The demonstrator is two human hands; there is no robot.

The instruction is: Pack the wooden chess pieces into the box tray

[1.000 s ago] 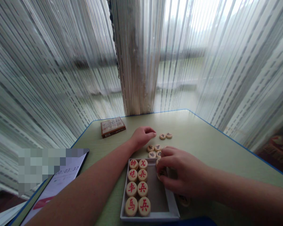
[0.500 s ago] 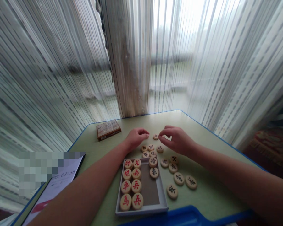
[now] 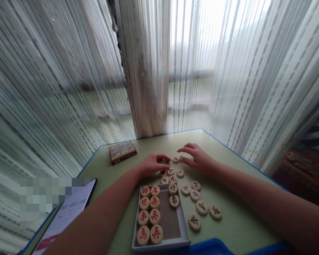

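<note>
My right hand [image 3: 197, 156] is over the far part of the table, its fingers apart. Its lower fingertips are at a round wooden xiangqi piece [image 3: 181, 158], which they partly cover; another piece [image 3: 175, 160] lies just left of that. Opposite, my left hand [image 3: 154, 165] has thumb and fingers parted, close above a black-marked piece [image 3: 170, 171] and its neighbours. Nearer me, a shallow white box [image 3: 187, 236] holds two columns of red-marked pieces [image 3: 154, 217] on its left and two black-marked pieces [image 3: 174, 201] at upper right.
Loose black-marked pieces [image 3: 201, 207] are scattered right of the box. A flat brown printed box [image 3: 123, 151] sits at the back left. A phone [image 3: 69, 212] showing a timer lies at left. Something blue [image 3: 212, 246] is at the near edge, and curtains [image 3: 151, 71] hang behind the table.
My left hand has come nearer and lower, toward the pieces above the white box. My right hand's fingers have spread, uncovering a piece beside them. The view has tilted up slightly.
</note>
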